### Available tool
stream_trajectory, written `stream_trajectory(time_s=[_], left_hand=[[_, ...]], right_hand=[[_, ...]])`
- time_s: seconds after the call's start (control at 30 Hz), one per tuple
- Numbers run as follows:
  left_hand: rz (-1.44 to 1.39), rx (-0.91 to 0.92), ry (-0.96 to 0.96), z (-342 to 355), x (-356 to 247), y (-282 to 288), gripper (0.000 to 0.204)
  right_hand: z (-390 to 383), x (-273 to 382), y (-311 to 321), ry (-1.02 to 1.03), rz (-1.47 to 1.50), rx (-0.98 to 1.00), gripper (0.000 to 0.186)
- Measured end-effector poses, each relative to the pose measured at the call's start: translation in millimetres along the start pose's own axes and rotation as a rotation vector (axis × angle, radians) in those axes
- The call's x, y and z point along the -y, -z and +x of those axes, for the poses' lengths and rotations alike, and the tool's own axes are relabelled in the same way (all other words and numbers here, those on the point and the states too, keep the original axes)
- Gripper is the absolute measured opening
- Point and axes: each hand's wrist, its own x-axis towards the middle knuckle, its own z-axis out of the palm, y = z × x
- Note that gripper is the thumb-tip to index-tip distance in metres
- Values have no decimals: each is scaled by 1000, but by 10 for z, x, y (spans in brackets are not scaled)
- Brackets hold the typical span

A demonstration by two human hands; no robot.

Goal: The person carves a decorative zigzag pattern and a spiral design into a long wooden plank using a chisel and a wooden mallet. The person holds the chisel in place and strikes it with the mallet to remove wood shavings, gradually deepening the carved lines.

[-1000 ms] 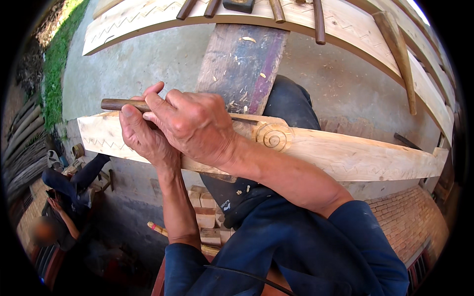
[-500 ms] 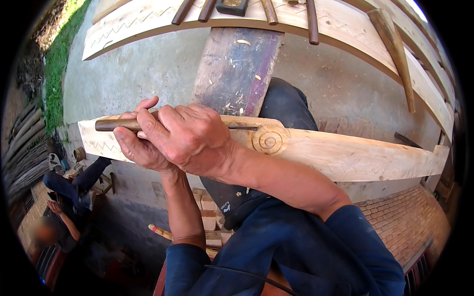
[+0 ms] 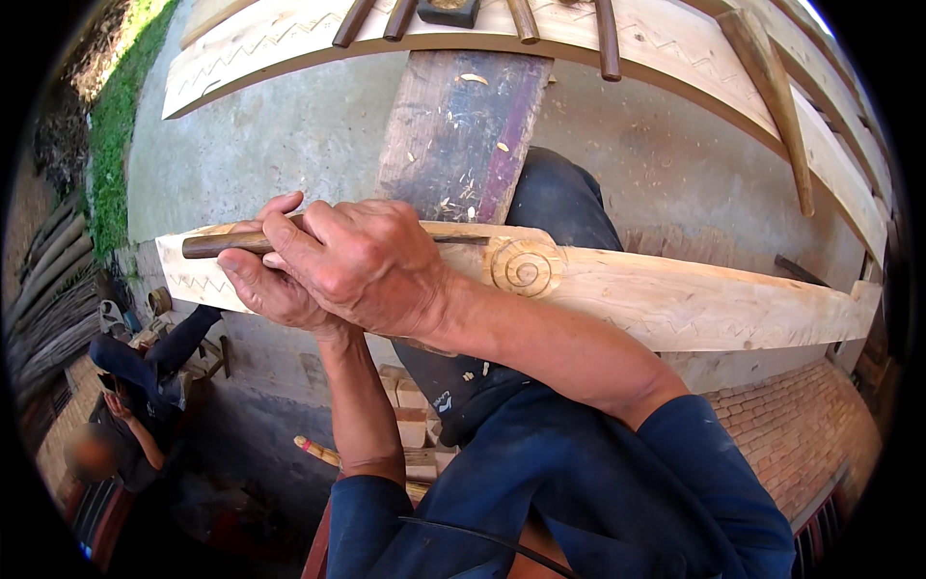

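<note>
My right hand (image 3: 371, 265) is closed over a wood-carving chisel, its knuckles uppermost. The chisel (image 3: 217, 244) lies nearly level, its brown wooden handle sticking out to the left and its thin dark blade pointing right. My left hand (image 3: 275, 289) wraps the handle from below, overlapped by the right hand. A long pale board (image 3: 666, 294) runs crosswise beneath both hands, pencilled with zigzag lines. Cut into it is a round spiral (image 3: 524, 267), and the blade's tip is at the spiral's upper left edge. Whether the tip touches the wood, I cannot tell.
A second pale board (image 3: 260, 63) lies across the far side, bearing several wooden-handled tools, a dark block (image 3: 449, 12) and a tapered wooden mallet (image 3: 767, 87). A worn plank (image 3: 453, 135) with shavings links the boards. At lower left, another person (image 3: 145, 415) sits.
The chisel's tip has drawn back slightly left and up, from over the spiral to its edge. Both hands keep their hold on the handle.
</note>
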Motion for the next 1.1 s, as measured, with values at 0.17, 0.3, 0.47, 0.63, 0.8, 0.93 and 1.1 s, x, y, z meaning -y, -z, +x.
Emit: stream_trajectory(time_s=[0.17, 0.3, 0.47, 0.63, 0.8, 0.93, 1.1], left_hand=[[-93, 21, 45, -12, -40, -22, 61], [-8, 86, -18, 38, -61, -132, 55], [139, 9, -36, 103, -182, -464, 62], [159, 124, -9, 170, -120, -325, 51], [197, 109, 19, 140, -144, -405, 48], [229, 158, 14, 150, -145, -484, 44], [246, 159, 0, 150, -135, -408, 46]], right_hand=[[-10, -12, -6, -5, 24, -7, 25], [71, 40, 107, -69, 27, -47, 27], [95, 13, 109, -175, 40, -61, 30], [77, -53, 60, -196, 30, -51, 32], [64, -85, 60, -220, -10, -54, 29], [62, -125, 77, -259, -17, -56, 29], [56, -128, 72, -177, -95, -33, 24]])
